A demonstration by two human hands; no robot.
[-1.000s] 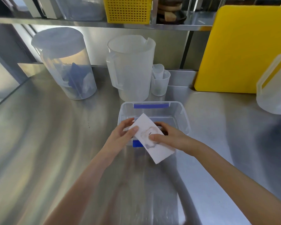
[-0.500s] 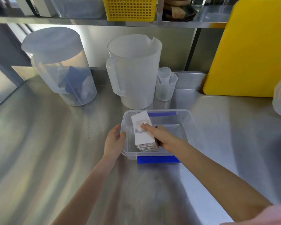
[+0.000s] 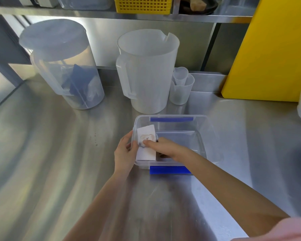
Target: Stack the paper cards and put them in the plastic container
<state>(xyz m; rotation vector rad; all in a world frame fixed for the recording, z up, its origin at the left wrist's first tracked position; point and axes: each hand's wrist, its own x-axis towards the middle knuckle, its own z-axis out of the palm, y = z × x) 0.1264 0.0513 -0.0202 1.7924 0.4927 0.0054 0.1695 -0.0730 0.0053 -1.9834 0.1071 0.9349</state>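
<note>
A clear plastic container (image 3: 201, 136) with blue clips stands on the steel counter. A stack of white paper cards (image 3: 146, 134) lies inside it against the left wall, the top card printed with a faint picture and letters. My right hand (image 3: 163, 147) reaches over the near rim and is closed on the stack, thumb on top. My left hand (image 3: 124, 153) grips the container's left wall from outside.
Behind the container stand a lidded clear pitcher (image 3: 63, 66), an open white jug (image 3: 146, 72) and small nested measuring cups (image 3: 181, 87). A yellow cutting board (image 3: 274, 49) leans at the back right. A shelf with a yellow basket (image 3: 142, 5) hangs overhead.
The card stack went from above the container's near edge down into its left side with my right hand. My left hand let go of the cards and took the container's left wall.
</note>
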